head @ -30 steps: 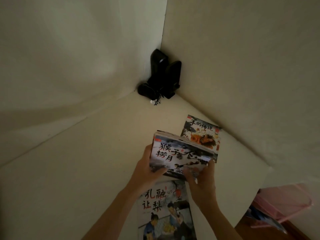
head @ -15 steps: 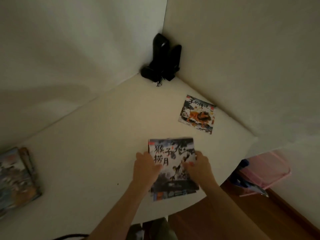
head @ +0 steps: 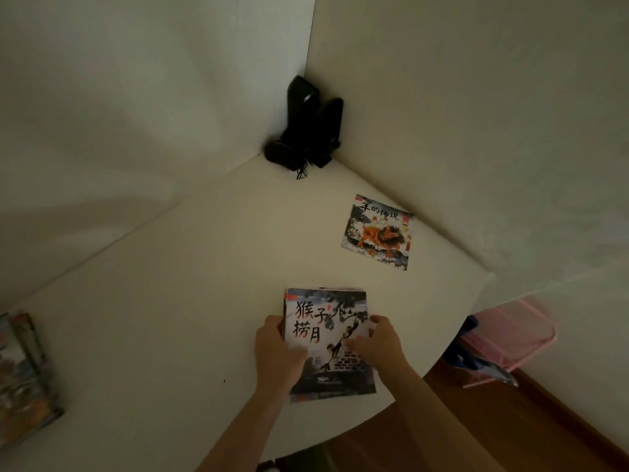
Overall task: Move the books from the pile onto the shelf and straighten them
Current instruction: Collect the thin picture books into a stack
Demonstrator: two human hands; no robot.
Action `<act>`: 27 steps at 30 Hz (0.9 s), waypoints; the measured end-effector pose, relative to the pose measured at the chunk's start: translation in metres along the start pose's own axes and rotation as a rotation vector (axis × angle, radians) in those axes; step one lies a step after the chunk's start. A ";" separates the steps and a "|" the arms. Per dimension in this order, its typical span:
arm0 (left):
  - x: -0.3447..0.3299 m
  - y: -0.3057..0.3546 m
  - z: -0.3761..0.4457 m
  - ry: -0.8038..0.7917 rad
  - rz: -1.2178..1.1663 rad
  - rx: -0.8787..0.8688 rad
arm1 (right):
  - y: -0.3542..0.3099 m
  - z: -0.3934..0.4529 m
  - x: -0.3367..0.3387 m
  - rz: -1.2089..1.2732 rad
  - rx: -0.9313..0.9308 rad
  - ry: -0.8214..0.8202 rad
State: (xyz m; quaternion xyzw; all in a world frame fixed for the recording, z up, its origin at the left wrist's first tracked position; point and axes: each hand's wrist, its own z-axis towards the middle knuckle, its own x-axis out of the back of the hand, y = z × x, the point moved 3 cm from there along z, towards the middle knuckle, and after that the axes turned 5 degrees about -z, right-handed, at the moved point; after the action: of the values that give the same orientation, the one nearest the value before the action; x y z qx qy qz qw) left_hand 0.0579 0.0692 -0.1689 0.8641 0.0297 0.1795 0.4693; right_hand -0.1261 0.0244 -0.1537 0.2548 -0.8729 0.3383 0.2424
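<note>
Right now we've got both hands on the monkey book stack (head: 328,342) near the shelf (head: 170,301) front edge: left hand (head: 277,356) gripping its left side, right hand (head: 377,342) w/ fingers curled over the cover. Risk: thin books underneath could slide askew or off the edge if we push unevenly.

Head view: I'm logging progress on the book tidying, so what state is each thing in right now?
Monkey book: flat on the white surface, cover up, closed, held at both sides.
Left hand: grips the book's left edge.
Right hand: fingers curled on its right edge.
Lion book: flat by the wall, closed, untouched.
Books at far left: stacked, blurred.
Black speakers: upright in the corner.
</note>
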 end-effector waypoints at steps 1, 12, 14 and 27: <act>-0.001 0.003 0.003 -0.018 -0.034 -0.032 | 0.002 0.006 0.001 -0.004 0.007 -0.018; -0.046 0.140 0.101 -0.268 -0.232 -0.278 | -0.053 0.065 0.101 0.009 0.408 0.163; -0.066 0.161 0.129 -0.257 -0.055 -0.405 | -0.064 0.091 0.120 -0.002 0.430 0.259; -0.138 0.154 0.163 -0.066 0.094 -0.187 | -0.065 0.155 0.125 0.265 0.083 0.266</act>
State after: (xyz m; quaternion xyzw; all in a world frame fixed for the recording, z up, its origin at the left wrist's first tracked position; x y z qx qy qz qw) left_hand -0.0338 -0.1780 -0.1620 0.8225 -0.0432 0.1749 0.5395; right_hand -0.2189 -0.1633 -0.1503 0.1007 -0.8442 0.4337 0.2984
